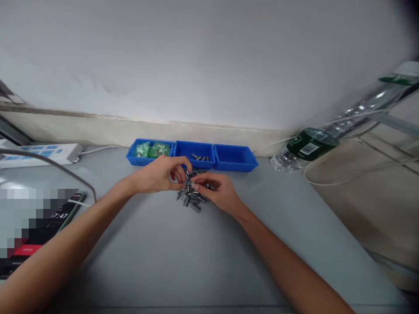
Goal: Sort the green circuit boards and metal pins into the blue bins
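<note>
Over a pile of small metal cylinders [195,208] on the grey table, my two hands meet fingertip to fingertip. My left hand [160,175] is closed in a pinch, thumb and forefinger at a small grey metal piece [189,183]. From the other side my right hand [220,188] pinches at the same piece. Its exact kind is too small to tell, and the fingers cover part of it. Just behind the hands, the middle blue bin [194,147] contains several short metal cylinders [203,158].
The left blue bin [131,153] holds green-printed packets [159,149]; the right blue bin [236,167] adjoins the middle one. A plastic bottle [308,144] leans at the right. At the left are a white power strip [42,153], a cable [65,167] and a phone [49,229].
</note>
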Tool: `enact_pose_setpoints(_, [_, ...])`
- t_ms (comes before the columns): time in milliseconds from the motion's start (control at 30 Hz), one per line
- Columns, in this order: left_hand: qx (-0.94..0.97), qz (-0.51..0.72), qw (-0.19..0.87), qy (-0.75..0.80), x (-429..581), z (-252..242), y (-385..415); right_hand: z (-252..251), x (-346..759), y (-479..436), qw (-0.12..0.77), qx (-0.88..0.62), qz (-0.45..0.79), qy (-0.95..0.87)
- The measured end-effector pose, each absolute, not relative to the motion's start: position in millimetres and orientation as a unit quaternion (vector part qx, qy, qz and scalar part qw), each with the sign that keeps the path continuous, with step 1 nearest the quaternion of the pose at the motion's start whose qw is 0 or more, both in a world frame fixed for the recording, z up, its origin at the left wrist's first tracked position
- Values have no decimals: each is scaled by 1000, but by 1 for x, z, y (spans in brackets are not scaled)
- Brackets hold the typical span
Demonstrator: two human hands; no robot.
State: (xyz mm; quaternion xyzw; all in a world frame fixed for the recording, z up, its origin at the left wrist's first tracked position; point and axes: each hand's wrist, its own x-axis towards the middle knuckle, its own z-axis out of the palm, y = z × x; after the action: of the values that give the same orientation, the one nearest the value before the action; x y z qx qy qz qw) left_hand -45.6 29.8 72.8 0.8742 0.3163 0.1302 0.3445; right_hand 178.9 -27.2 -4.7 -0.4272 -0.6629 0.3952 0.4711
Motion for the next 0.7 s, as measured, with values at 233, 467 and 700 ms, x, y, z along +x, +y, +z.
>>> enact_pose_setpoints(233, [917, -3, 123, 379, -49, 51, 38, -11, 189, -19, 506, -484, 282, -656])
enact_pose_setpoints(467, [924, -7, 100, 368, -45, 43, 37, -24, 195, -8, 504, -500, 354, -609])
enact_pose_setpoints(700, [920, -7, 117, 375, -47, 38, 39, -18, 196, -7, 515, -498, 391, -578])
